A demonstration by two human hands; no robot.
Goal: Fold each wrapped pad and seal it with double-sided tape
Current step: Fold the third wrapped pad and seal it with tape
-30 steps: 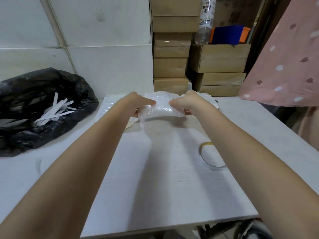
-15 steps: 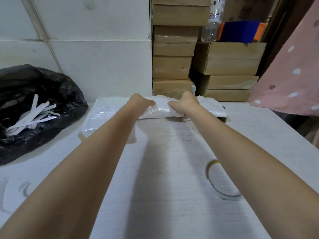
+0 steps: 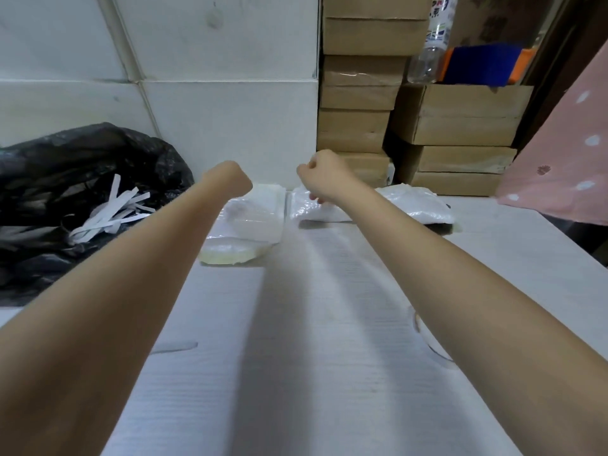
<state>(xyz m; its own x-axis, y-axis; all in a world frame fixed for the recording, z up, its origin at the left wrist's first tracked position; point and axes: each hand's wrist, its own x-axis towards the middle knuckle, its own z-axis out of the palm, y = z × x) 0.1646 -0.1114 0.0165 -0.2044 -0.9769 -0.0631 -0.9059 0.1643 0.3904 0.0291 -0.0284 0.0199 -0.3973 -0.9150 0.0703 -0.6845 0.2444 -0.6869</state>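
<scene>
Both arms reach to the back of the white table [image 3: 329, 373]. My left hand [image 3: 230, 180] is curled into a loose fist above a stack of flat wrapped pads [image 3: 260, 213]; its fingers are hidden behind the knuckles. My right hand [image 3: 321, 179] hovers with bent fingers just over a folded wrapped pad [image 3: 304, 210], holding nothing that I can see. More folded pads in clear wrap [image 3: 416, 205] lie to its right. A ring of double-sided tape [image 3: 427, 342] lies on the table, partly hidden by my right forearm.
A black bin bag [image 3: 82, 179] with white paper strips [image 3: 112, 212] sits at the left. Stacked cardboard boxes [image 3: 358, 103] stand behind the table. A pink dotted cloth [image 3: 566, 153] hangs at the right. A yellowish pad [image 3: 230, 255] lies under the left stack.
Both hands carried the folded pad to the back of the table, set it down by the other pads, let go and moved apart and upward.
</scene>
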